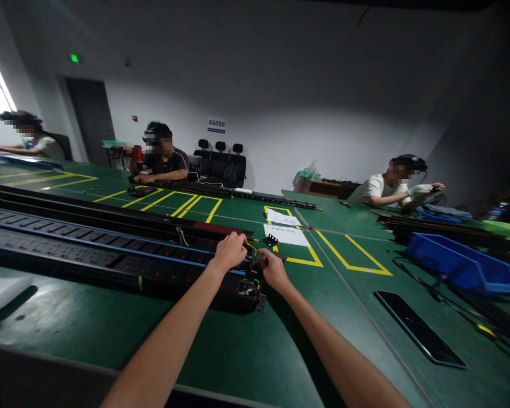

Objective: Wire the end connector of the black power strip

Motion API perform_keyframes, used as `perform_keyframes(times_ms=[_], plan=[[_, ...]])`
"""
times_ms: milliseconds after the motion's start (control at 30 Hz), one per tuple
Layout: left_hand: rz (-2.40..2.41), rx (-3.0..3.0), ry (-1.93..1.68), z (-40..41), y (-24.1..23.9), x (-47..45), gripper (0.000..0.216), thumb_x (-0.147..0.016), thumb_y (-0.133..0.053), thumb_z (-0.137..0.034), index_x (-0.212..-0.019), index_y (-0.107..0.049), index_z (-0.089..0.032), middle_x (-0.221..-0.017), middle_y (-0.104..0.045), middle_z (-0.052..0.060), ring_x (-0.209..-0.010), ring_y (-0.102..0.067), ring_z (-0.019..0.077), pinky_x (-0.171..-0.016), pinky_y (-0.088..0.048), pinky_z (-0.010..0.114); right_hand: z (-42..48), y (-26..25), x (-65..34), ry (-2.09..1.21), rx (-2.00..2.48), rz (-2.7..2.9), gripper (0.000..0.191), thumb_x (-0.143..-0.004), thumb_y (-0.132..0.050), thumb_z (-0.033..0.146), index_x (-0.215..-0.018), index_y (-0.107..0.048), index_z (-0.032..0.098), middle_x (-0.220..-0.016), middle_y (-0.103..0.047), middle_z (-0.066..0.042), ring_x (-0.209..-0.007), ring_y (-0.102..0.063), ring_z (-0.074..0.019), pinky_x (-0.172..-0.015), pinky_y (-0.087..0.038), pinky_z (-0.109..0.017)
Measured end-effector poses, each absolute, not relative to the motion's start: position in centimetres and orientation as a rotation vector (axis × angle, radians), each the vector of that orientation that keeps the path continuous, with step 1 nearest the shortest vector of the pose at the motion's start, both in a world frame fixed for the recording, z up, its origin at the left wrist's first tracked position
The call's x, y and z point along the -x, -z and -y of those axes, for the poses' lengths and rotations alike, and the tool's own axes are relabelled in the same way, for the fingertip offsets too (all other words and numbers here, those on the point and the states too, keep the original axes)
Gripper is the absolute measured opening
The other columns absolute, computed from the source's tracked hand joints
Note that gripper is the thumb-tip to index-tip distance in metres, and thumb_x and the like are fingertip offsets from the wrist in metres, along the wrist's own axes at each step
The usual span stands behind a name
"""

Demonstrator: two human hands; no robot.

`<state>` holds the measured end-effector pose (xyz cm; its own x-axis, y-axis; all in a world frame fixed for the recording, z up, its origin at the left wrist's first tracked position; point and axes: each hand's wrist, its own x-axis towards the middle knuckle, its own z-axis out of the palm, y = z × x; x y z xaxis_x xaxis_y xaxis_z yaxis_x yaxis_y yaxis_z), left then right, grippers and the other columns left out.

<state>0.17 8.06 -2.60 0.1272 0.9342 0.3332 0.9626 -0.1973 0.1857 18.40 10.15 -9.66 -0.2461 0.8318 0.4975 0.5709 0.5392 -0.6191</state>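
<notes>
Several long black power strips (153, 262) with rows of sockets and small red dots lie side by side in front of me, their open ends toward the middle. My left hand (230, 251) rests over the end of one, its fingers curled down; what they grip is hidden. Just right of that end, my right hand (273, 269) pinches by a thin yellow-green wire (252, 246) that comes out of the strip. A small black slotted part (271, 240) lies just beyond my right hand. Other thin wires (182, 237) stick up farther left.
On the green table (331, 340) are yellow tape outlines, white papers (285, 234), a phone (419, 328), a blue bin (463, 266) and black cables (429, 286). A white object (2, 292) sits at the left edge. Three people work around the table; one holds a red tool (137, 156).
</notes>
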Motion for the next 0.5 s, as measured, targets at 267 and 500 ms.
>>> perform_keyframes(times_ms=[267,500], plan=[[1.929,2.325,0.585,-7.85,2.16,-0.21,0.025,-0.089,-0.05,-0.024,-0.112,-0.061,-0.026,-0.111,-0.058,0.007,-0.106,-0.06,0.0229,-0.086,-0.05,0.033,-10.07,9.58,-18.43,-0.447,1.115,1.943,0.031,-0.083,-0.047,0.024,-0.104,-0.068,0.015,-0.06,-0.055,0.001,-0.057,-0.05,-0.0162,-0.056,-0.035,-0.025],[1.925,2.318,0.585,-7.82,2.06,-0.19,0.02,-0.089,-0.051,-0.024,-0.106,-0.062,-0.025,-0.107,-0.059,0.006,-0.102,-0.061,0.0226,-0.084,-0.051,0.033,-9.88,9.41,-18.32,-0.397,1.128,1.965,0.056,-0.085,-0.048,0.019,-0.141,-0.051,0.018,-0.066,-0.058,0.002,-0.061,-0.054,-0.0169,-0.062,-0.041,-0.026]])
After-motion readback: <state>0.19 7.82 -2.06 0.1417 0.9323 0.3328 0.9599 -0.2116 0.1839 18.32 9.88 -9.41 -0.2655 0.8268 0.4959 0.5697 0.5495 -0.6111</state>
